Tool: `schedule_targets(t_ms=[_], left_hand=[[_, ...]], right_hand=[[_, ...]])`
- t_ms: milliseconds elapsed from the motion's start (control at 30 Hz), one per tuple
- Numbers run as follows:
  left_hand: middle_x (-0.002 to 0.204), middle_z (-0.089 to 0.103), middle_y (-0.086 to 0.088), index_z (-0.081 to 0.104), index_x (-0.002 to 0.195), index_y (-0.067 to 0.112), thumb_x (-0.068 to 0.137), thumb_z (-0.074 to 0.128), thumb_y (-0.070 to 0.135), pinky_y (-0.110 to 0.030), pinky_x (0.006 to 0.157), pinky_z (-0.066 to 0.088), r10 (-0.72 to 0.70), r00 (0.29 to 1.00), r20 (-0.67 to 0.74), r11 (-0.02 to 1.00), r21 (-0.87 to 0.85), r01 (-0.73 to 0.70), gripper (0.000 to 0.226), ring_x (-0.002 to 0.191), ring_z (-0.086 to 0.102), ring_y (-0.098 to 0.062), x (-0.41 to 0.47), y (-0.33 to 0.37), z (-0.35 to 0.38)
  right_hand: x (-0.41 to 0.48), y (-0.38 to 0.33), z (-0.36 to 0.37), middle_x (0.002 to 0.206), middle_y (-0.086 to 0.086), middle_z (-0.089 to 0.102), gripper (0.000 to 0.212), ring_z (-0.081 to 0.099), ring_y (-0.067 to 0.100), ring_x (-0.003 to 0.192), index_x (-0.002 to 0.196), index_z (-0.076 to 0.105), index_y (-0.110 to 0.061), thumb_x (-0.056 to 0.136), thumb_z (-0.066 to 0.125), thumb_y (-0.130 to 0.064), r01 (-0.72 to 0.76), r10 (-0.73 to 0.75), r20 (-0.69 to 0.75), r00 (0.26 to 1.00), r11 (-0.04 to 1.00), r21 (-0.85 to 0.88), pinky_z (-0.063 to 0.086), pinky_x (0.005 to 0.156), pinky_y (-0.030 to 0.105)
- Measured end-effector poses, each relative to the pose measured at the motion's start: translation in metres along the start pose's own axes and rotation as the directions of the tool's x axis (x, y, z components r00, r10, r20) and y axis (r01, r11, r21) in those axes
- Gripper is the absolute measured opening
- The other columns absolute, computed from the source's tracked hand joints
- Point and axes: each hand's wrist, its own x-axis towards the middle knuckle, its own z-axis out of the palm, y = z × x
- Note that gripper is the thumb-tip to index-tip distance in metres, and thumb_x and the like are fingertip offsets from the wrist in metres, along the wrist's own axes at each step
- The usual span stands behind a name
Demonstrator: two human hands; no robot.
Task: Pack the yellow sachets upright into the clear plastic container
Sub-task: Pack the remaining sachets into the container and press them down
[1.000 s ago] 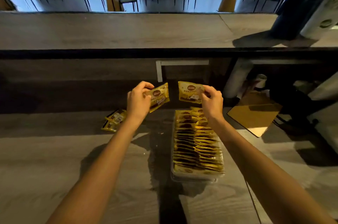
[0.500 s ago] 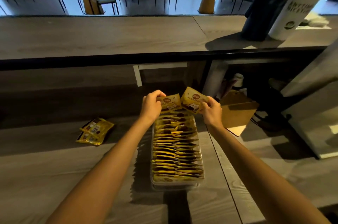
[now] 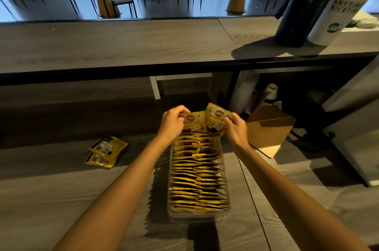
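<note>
A clear plastic container (image 3: 171, 212) lies lengthwise on the wooden table, packed with several yellow sachets (image 3: 198, 177) standing on edge in a row. At its far end my left hand (image 3: 171, 122) pinches one yellow sachet (image 3: 194, 122) by its top left corner. Beside it my right hand (image 3: 235, 127) pinches a second yellow sachet (image 3: 216, 118) by its right edge. Both sachets are held upright, side by side, their lower edges at the container's far end.
Two or three loose yellow sachets (image 3: 106, 151) lie flat on the table to the left. A brown cardboard piece (image 3: 268, 129) leans at the right past the table edge. A raised counter (image 3: 123, 45) runs across behind, with a white cylinder (image 3: 336, 10) on it.
Both hands brought their sachets from apart and above the table down together to the container's far end. The view shifted left to right, so the loose sachets now appear farther left.
</note>
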Motion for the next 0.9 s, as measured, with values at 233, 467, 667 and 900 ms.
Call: schedule_targets(t_ms=[233, 467, 667, 900], left_hand=[[0.114, 0.058, -0.011, 0.057, 0.105, 0.007, 0.094, 0.038, -0.002, -0.019, 0.069, 0.047, -0.02, 0.992, 0.122, 0.999, 0.034, 0.016, 0.023, 0.108, 0.054, -0.019, 0.002, -0.002, -0.004], [0.118, 0.058, -0.011, 0.06, 0.115, 0.011, 0.095, 0.045, 0.008, -0.029, 0.086, 0.045, -0.13, 0.965, 0.228, 0.964, 0.258, 0.069, 0.025, 0.113, 0.055, -0.022, 0.004, -0.029, 0.008], [0.125, 0.054, -0.006, 0.052, 0.13, 0.014, 0.095, 0.048, 0.015, -0.03, 0.097, 0.041, 0.084, 0.982, 0.169, 0.913, 0.381, -0.144, 0.035, 0.118, 0.051, -0.02, -0.011, -0.04, 0.017], [0.125, 0.059, -0.005, 0.051, 0.132, 0.015, 0.095, 0.045, 0.005, -0.027, 0.098, 0.037, 0.217, 0.961, 0.174, 0.818, 0.504, -0.276, 0.039, 0.117, 0.051, -0.018, -0.02, -0.048, 0.028]], right_hand=[[0.004, 0.0, 0.002, 0.1, 0.009, 0.061, 0.019, 0.059, 0.018, 0.092, 0.096, 0.056, -0.01, 0.097, 0.038, -0.005, -0.019, 0.007, 0.189, 0.982, 0.998, 0.062, 0.05, 0.073, 0.024], [0.01, 0.007, 0.007, 0.112, 0.018, 0.062, 0.024, 0.058, 0.028, 0.107, 0.11, 0.059, -0.001, 0.096, 0.041, -0.004, -0.012, 0.119, 0.327, 0.937, 0.95, -0.312, 0.048, 0.092, 0.041], [0.005, 0.011, 0.008, 0.121, 0.006, 0.06, 0.036, 0.048, 0.022, 0.118, 0.125, 0.055, -0.019, 0.09, 0.057, -0.014, 0.246, -0.08, 0.329, 0.941, 0.828, -0.504, 0.043, 0.095, 0.035], [0.001, 0.007, 0.015, 0.11, 0.009, 0.07, 0.025, 0.055, 0.026, 0.107, 0.111, 0.068, -0.012, 0.094, 0.05, -0.012, 0.451, -0.215, 0.414, 0.884, 0.62, -0.641, 0.041, 0.081, 0.03]])
